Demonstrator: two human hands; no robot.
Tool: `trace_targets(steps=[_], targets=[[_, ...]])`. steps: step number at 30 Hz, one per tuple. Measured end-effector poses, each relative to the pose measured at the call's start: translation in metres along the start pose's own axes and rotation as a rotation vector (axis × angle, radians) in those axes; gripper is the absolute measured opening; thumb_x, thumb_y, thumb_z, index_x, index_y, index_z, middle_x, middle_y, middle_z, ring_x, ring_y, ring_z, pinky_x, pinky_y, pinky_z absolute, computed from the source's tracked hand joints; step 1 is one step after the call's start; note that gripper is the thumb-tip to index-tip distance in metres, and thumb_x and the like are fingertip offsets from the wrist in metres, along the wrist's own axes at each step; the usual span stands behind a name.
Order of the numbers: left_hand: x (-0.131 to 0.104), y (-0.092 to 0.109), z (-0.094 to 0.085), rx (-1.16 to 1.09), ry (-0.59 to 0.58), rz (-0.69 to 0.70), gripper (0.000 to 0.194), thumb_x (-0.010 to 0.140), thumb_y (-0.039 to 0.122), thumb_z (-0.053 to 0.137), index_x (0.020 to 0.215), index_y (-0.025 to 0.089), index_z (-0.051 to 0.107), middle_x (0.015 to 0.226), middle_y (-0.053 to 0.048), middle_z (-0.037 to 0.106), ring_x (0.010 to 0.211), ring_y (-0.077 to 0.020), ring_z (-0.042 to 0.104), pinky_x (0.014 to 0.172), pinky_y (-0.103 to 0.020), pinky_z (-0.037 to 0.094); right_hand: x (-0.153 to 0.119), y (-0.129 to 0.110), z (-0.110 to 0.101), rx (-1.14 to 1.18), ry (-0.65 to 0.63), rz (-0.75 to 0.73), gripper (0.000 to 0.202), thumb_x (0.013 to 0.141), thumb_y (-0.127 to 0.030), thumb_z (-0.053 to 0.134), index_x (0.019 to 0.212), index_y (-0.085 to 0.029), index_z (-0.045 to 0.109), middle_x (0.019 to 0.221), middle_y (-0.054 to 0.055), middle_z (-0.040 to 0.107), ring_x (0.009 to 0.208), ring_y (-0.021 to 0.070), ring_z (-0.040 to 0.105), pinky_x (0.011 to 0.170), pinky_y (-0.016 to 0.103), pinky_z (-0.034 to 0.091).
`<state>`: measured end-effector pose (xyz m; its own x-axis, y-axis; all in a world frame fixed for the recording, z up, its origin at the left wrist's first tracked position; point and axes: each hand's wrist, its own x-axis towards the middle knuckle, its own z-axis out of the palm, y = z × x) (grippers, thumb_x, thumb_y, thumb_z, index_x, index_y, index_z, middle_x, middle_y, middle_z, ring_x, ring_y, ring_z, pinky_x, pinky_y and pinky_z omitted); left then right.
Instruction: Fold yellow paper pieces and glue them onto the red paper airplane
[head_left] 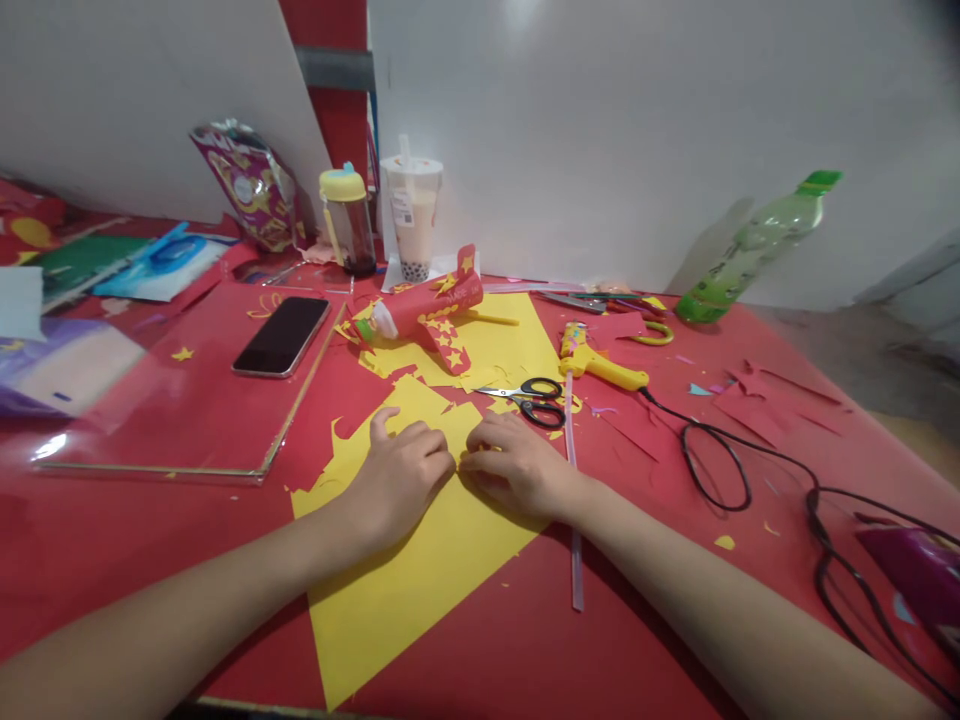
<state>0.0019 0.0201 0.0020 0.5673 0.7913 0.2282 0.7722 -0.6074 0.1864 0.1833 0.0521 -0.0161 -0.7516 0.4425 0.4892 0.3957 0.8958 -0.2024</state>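
I'm looking at a yellow paper sheet (pixel 401 600), lying flat at dead centre on the red table (pixel 525 650). It's showing plain, bright yellow, one corner pointing to 7 o'clock; its edges are running straight on the near side, ragged and cut-up toward 11 and 12. Part of it is hiding under both hands.

Left hand (pixel 409 475) is resting on the sheet, fingers curling inward, one finger sticking up at 11. Right hand (pixel 517 465) is facing it at 3, fingers bending loosely with a small gap showing. Fingertips are nearly meeting; I can't tell whether either hand is pinching anything.

Scissors (pixel 523 396) are lying just beyond the right hand at 1 o'clock, blades pointing to 9. A clear stick (pixel 576 565) is passing beneath the right wrist, so I'm losing its middle. Its far end is meeting a yellow glue gun (pixel 611 370) at 2, whose black cord (pixel 814 500) is trailing toward 4 and leaving the frame.

At 12, a red paper rocket (pixel 424 310) with yellow stars is lying on more yellow paper; I'm only half reading its lettering. Phone (pixel 281 337) is sitting at 10, screen dark. Something purple (pixel 915 575) at 4 is getting cut off; I can't identify it.
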Motion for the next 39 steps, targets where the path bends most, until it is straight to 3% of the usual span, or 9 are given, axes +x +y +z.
trace_targets(steps=[8,17,28,39], targets=[[0.0,0.001,-0.002,0.136,-0.042,0.169,0.025,0.08,0.009,0.037,0.065,0.015,0.056,0.066,-0.002,0.056,0.065,-0.0151,0.05,0.087,-0.047,0.023,0.001,-0.01,-0.003,-0.24,-0.088,-0.138,0.027,0.081,-0.012,0.042,0.059,-0.017,0.055,0.059,0.001,0.047,0.061,0.0136,0.036,0.067,0.031,0.03],[-0.002,0.005,0.003,0.206,-0.015,0.293,0.02,0.076,0.007,0.039,0.065,0.015,0.054,0.066,-0.004,0.056,0.063,-0.0162,0.049,0.087,-0.047,0.023,0.003,-0.015,0.0,-0.208,-0.083,-0.096,0.025,0.077,-0.014,0.043,0.053,-0.017,0.048,0.056,0.001,0.045,0.06,0.0136,0.036,0.066,0.032,0.027],[0.003,-0.002,0.0,0.001,-0.044,0.123,0.021,0.08,0.011,0.036,0.065,0.016,0.05,0.066,-0.001,0.054,0.063,-0.0141,0.048,0.081,-0.041,0.026,0.004,-0.009,0.0,-0.174,-0.077,0.019,0.023,0.082,-0.018,0.043,0.062,-0.016,0.053,0.062,0.003,0.05,0.061,0.014,0.038,0.059,0.028,0.029],[0.002,-0.005,0.004,-0.142,-0.025,0.007,0.014,0.08,0.02,0.041,0.073,0.016,0.053,0.074,-0.001,0.055,0.07,-0.0142,0.05,0.074,-0.034,0.026,0.002,-0.007,0.005,0.132,-0.049,0.143,0.016,0.082,-0.014,0.041,0.072,-0.015,0.055,0.067,0.006,0.055,0.065,0.0156,0.047,0.055,0.025,0.038]])
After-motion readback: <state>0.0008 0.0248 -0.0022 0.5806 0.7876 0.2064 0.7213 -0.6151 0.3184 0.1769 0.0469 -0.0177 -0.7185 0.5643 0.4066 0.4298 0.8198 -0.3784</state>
